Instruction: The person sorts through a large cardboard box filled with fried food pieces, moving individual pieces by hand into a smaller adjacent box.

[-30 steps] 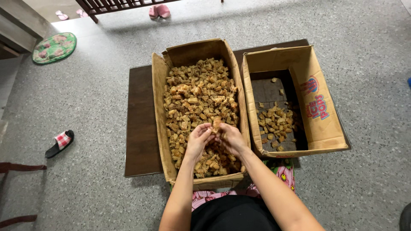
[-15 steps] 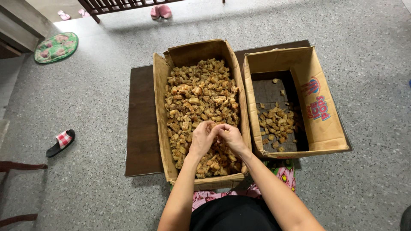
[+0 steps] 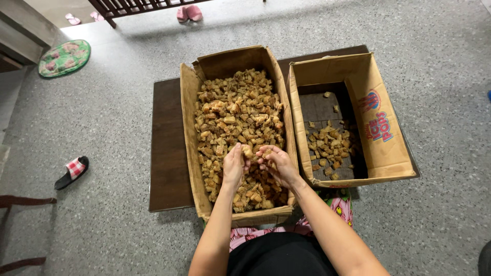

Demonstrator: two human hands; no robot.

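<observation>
Cardboard, left box (image 3: 190, 128): open-topped, set lengthwise on the tabletop (image 3: 166, 148), filled nearly to the rim with tan-brown chunks (image 3: 238, 110).
Cardboard, right box (image 3: 378, 128): set just beside the left box, walls almost touching; coloured print is carried on its right inner flap; a thin scatter of loose chunks (image 3: 330, 145) is seen on its dark floor, heaped toward the near end.
Tabletop: dark brown wood, low, both boxes borne on it, a bare strip left at its left side.
Left hand (image 3: 232, 166): held over the near half of the full box, fingers curled inward and pressed on a piece (image 3: 248, 152).
Right hand (image 3: 279, 164): held close beside the left hand, fingertips meeting it; fingers bent, the same piece pinched from the other side.
Piece: a small tan chunk, held between the two hands just above the heap, over the full box.
Floor (image 3: 434, 61): grey speckled stone, spread around the tabletop.
Sandal (image 3: 72, 171): black with a red-checked strap, lying on the floor well left of the tabletop.
Mat (image 3: 65, 58): round, green with pink pattern, at the far left.
Slippers (image 3: 188, 13): a pink pair, at the far edge, near dark wooden rails (image 3: 128, 6).
Lap: black cloth and a pink flowered fabric (image 3: 340, 204) are seen at the near edge.
</observation>
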